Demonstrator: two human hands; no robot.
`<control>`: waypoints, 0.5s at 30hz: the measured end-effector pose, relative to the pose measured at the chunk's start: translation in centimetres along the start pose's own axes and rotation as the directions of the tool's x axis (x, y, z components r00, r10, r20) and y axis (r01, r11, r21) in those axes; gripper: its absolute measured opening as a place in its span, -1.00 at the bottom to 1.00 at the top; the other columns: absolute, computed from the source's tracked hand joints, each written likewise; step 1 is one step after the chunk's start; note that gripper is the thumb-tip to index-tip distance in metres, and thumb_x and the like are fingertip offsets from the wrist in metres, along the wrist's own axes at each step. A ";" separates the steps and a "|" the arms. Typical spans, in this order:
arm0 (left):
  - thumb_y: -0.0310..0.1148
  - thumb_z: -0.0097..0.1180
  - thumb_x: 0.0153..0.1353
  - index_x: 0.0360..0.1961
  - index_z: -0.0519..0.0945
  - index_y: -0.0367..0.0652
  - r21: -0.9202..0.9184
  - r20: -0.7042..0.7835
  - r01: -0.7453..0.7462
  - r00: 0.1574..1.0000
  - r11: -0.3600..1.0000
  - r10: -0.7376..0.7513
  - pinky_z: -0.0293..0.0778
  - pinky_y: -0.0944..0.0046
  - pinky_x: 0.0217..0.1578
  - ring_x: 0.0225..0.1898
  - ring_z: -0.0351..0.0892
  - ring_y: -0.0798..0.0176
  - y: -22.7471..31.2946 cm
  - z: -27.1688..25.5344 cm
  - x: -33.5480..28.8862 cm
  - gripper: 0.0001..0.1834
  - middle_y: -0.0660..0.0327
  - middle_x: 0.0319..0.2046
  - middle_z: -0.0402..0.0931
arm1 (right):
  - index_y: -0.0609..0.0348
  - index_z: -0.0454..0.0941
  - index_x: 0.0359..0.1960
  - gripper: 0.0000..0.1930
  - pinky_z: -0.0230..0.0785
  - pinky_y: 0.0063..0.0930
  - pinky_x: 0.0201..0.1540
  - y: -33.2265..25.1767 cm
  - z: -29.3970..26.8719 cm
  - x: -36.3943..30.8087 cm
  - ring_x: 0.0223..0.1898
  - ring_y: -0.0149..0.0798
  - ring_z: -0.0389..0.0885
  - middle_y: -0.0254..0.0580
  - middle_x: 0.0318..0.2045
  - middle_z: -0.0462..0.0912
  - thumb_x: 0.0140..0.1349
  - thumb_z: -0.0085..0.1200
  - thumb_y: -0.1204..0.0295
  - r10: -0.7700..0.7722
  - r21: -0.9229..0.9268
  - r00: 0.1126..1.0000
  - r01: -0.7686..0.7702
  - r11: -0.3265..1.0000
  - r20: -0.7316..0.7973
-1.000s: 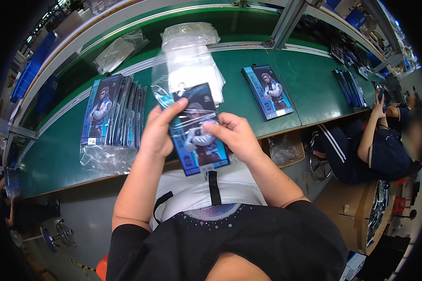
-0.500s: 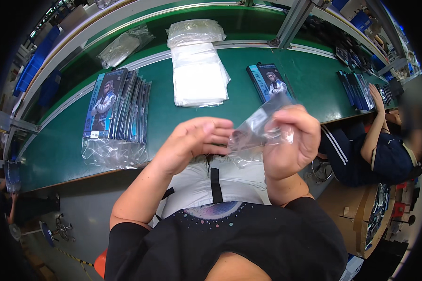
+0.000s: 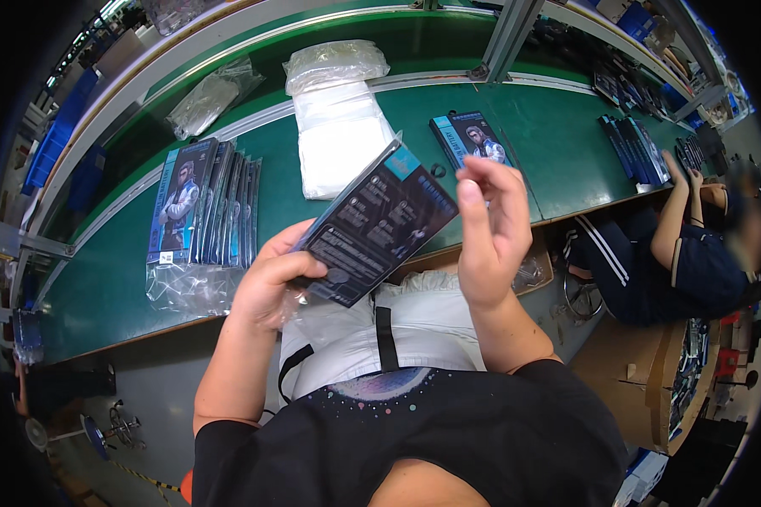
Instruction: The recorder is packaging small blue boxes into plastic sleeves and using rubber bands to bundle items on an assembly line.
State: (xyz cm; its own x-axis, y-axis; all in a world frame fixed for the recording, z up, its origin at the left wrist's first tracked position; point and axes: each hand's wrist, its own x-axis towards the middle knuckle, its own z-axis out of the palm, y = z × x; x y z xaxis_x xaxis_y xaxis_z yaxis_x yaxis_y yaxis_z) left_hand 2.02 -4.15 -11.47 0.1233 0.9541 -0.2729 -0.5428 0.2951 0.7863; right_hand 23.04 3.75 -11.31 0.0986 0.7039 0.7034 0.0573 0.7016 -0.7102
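A flat black retail box (image 3: 379,226) with a blue corner and a small black hang loop is tilted over my lap, its printed back facing up. My left hand (image 3: 272,277) grips its lower left end, thumb on top, with some clear film by the fingers. Beside the box's upper right end, my right hand (image 3: 495,232) is raised with fingers apart and loosely curled, holding nothing. Just beyond that hand, a similar box (image 3: 469,138) lies on the green table (image 3: 448,245). To the left, several bagged boxes (image 3: 196,203) lean in an overlapping row.
A stack of white sleeves (image 3: 344,139) lies behind the held box, topped by a clear plastic bundle (image 3: 336,65). Another clear bundle (image 3: 214,97) rests at the back left. On the right sits a co-worker (image 3: 693,253) near more boxes (image 3: 634,150); a large carton (image 3: 630,380) stands below.
A clear bag was between my hands, pinched in the right. Now the black box shows in my left hand, and my right hand is apart from it with fingers spread.
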 end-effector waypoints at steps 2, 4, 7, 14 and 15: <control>-0.67 -0.05 -0.16 0.01 0.46 -0.44 0.039 -0.041 0.000 0.999 0.999 0.002 0.49 0.36 -0.13 -0.23 0.59 0.28 0.6 -0.4 -1.1 -0.44 0.07 -0.20 0.59 | 0.33 0.54 -0.27 -0.88 0.31 -0.55 -0.27 0.3 0.0 0.6 -0.35 -0.38 0.45 -0.22 -0.38 0.52 0.20 0.06 0.53 0.048 -0.033 0.997 -0.047 0.998 0.054; -0.68 -0.02 -0.21 -0.02 0.49 -0.44 0.103 -0.150 -0.068 0.985 0.992 0.083 0.49 0.36 -0.15 -0.25 0.59 0.28 1.8 -0.4 -2.3 -0.44 0.07 -0.23 0.59 | 0.31 0.52 -0.25 -0.85 0.30 -0.59 -0.27 1.4 -0.7 0.6 -0.39 -0.48 0.43 -0.30 -0.41 0.53 0.20 0.11 0.49 0.401 0.142 0.835 -0.480 0.866 0.377; -0.65 0.01 -0.19 0.00 0.47 -0.41 0.354 -0.296 -0.411 0.803 0.840 0.518 0.52 0.30 -0.18 -0.28 0.60 0.25 4.9 -1.7 -4.7 -0.43 0.07 -0.25 0.57 | 0.27 0.51 -0.29 -0.87 0.29 -0.66 -0.25 2.1 -1.1 0.6 -0.38 -0.55 0.43 -0.38 -0.42 0.53 0.22 0.12 0.46 0.407 0.200 0.878 -0.459 0.865 0.253; -0.57 0.11 0.02 0.05 0.48 -0.27 0.938 0.257 0.111 0.416 -0.330 0.872 0.25 0.12 0.14 0.12 0.39 0.04 6.5 -5.1 -3.5 -0.52 0.03 0.07 0.41 | 0.27 0.53 -0.31 -0.89 0.33 -0.65 -0.18 3.0 -1.4 0.3 -0.30 -0.53 0.47 -0.35 -0.40 0.56 0.25 0.08 0.46 0.461 0.254 0.856 -0.512 0.821 0.236; -0.53 0.14 0.02 0.06 0.48 -0.27 0.903 0.238 0.211 0.478 -0.374 0.846 0.23 0.09 0.15 0.13 0.36 0.02 5.5 -5.9 -3.0 -0.51 0.03 0.08 0.41 | 0.27 0.53 -0.31 -0.89 0.33 -0.65 -0.18 3.2 -1.6 0.5 -0.30 -0.53 0.47 -0.35 -0.40 0.56 0.25 0.08 0.46 0.464 0.237 0.857 -0.509 0.827 0.223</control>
State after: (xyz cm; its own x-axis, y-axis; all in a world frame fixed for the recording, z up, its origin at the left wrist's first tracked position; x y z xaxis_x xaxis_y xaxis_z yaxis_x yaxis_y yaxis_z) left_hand -6.26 -5.72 -9.54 -0.2020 0.7174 0.6667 0.9792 0.1369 0.1494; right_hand 24.88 6.17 -13.32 -0.1109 0.9535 0.2804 -0.2387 0.2483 -0.9388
